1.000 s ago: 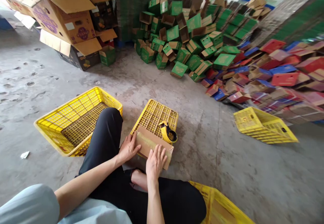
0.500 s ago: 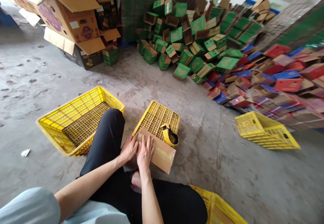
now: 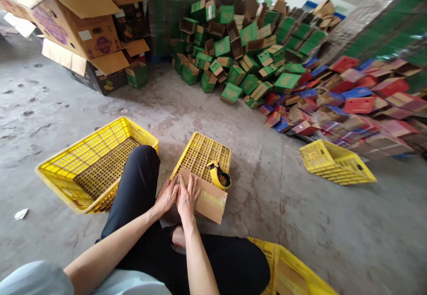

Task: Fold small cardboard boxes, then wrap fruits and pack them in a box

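Observation:
In front of me a brown cardboard box (image 3: 211, 200) rests against a yellow crate turned upside down (image 3: 207, 150). Clear tape runs along the top of the box. My right hand (image 3: 187, 195) lies on that top face with its fingers spread. Beside it, touching the left end of the box, is my left hand (image 3: 167, 195), fingers stretched out and partly overlapped by the right. A yellow and black tape dispenser (image 3: 218, 175) sits on the crate just past the box. The underside of the box is hidden.
A yellow crate (image 3: 63, 163) stands at my left knee, another (image 3: 325, 159) off to the right. By my right knee, a yellow crate (image 3: 290, 266) contains cardboard. Farther back are piled green boxes (image 3: 230, 92), red and blue boxes (image 3: 358, 105), and large cartons (image 3: 86, 32).
The view has turned slightly right, so the surroundings sit farther left. My hands stay on the box's left end, with the right fingers shifted a little. The tape dispenser has not moved.

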Demonstrator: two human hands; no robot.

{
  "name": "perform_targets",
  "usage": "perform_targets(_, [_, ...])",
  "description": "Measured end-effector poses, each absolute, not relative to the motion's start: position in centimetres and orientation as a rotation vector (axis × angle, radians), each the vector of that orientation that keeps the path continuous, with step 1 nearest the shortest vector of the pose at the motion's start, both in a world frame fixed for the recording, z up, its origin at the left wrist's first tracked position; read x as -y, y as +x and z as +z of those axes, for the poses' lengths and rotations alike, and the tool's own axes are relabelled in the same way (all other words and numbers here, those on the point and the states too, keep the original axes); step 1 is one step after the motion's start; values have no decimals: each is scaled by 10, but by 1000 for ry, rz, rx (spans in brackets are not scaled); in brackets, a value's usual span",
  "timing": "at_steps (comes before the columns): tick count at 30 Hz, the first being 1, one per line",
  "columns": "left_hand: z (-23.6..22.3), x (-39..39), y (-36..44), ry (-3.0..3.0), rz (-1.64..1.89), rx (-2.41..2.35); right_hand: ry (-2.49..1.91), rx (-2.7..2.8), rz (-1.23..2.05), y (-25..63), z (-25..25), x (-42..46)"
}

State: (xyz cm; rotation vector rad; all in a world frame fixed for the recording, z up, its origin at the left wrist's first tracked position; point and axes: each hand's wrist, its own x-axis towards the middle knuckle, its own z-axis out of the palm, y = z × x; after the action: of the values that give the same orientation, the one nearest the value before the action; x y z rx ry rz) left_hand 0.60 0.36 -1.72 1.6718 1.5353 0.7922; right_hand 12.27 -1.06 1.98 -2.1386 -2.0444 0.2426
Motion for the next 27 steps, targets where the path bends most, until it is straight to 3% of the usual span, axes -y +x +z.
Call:
perform_targets(10, [-25,0,10,2018,811,-1437,-2139,2004,174,137,11,55])
perform_targets(18, [-18,8,17,2267,705,-1460,-2373,1580,71,233,-6,102])
perform_targets(27, [-1,34,77,2497,558,-1175,-2235,1417,69,236,-15,96])
